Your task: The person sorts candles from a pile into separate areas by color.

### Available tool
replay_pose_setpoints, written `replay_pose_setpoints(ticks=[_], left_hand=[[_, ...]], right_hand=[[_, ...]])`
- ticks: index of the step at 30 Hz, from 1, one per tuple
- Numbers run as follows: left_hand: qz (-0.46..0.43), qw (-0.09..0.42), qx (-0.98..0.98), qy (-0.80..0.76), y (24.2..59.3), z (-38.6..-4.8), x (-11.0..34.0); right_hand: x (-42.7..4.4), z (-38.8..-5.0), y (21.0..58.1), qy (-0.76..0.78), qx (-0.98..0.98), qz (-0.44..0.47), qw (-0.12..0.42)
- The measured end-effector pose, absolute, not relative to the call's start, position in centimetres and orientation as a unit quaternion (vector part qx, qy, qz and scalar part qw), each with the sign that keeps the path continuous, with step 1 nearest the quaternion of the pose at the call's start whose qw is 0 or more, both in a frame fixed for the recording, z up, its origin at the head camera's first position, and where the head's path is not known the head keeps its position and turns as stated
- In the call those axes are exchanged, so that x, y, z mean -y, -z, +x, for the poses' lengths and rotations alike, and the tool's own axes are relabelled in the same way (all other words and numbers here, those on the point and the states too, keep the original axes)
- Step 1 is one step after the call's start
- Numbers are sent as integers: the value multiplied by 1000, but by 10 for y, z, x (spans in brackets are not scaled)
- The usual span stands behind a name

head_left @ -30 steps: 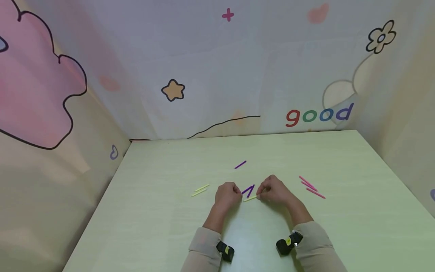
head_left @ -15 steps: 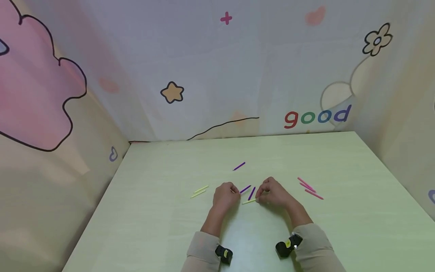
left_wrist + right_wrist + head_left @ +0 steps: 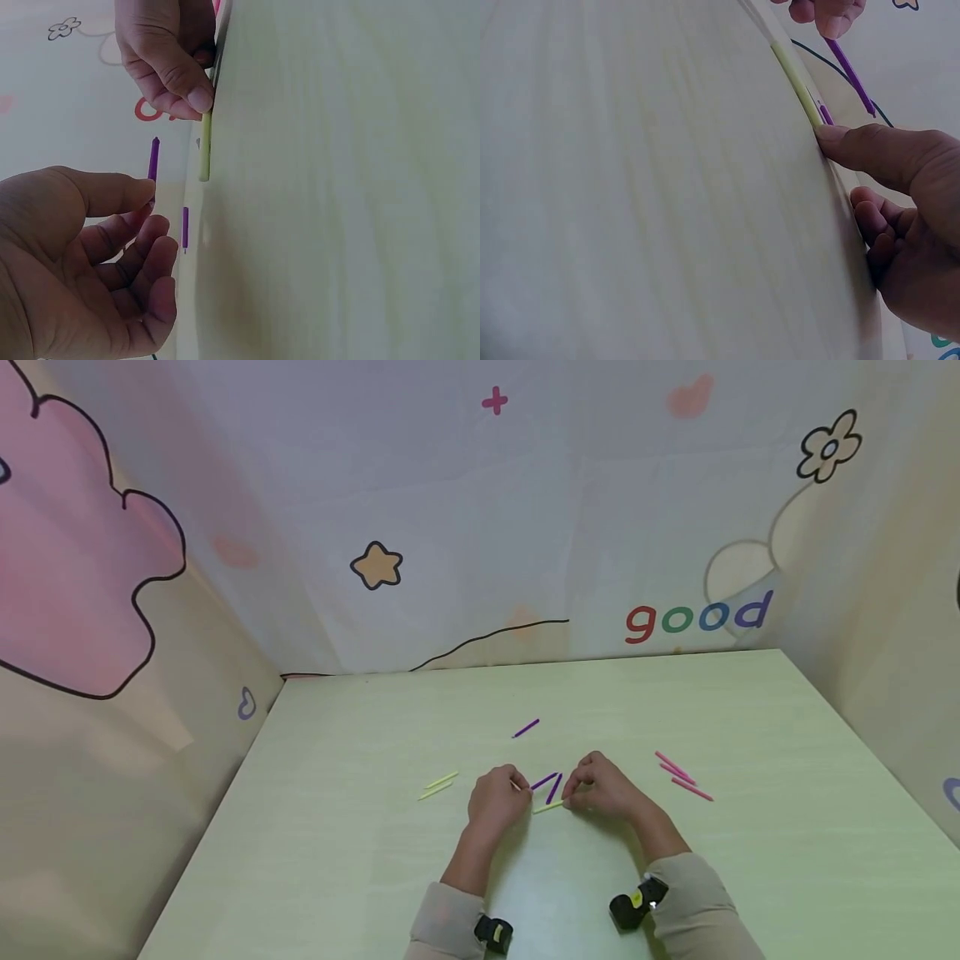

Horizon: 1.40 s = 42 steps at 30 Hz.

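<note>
Thumb and fingertips of my left hand (image 3: 500, 795) pinch one end of a thin purple stick (image 3: 154, 161), which is raised off the table in the left wrist view. My right hand (image 3: 602, 787) pinches the right end of a yellow-green stick (image 3: 548, 807) lying low at the table surface. A second purple stick (image 3: 554, 789) lies between the two hands, slanted, just behind the yellow-green one. In the head view the held purple stick's far end is close to that stick's top; I cannot tell if they touch.
One more purple stick (image 3: 526, 728) lies farther back on the pale table (image 3: 360, 877). Two yellow-green sticks (image 3: 438, 786) rest to the left, several pink sticks (image 3: 684, 775) to the right. A printed cloth wall (image 3: 465, 527) stands behind the table.
The purple stick in my left hand moved away from the top of the lying purple stick, then came back close to it. Both hands kept their pinches and barely moved.
</note>
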<state>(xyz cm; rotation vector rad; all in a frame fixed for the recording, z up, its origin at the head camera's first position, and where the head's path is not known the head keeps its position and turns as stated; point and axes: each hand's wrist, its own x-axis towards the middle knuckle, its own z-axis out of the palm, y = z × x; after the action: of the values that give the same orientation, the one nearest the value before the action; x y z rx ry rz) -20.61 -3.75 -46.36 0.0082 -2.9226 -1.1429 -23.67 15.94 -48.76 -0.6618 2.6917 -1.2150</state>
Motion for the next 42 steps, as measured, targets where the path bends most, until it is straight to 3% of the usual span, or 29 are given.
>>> replay_pose_setpoints(ticks=[28, 42], left_hand=[[-11, 46, 915, 400, 464, -250, 52], [17, 36, 921, 388, 467, -272, 41]], right_hand=[[-159, -236, 484, 418, -885, -191, 74], [-154, -240, 490, 407, -891, -188, 76]])
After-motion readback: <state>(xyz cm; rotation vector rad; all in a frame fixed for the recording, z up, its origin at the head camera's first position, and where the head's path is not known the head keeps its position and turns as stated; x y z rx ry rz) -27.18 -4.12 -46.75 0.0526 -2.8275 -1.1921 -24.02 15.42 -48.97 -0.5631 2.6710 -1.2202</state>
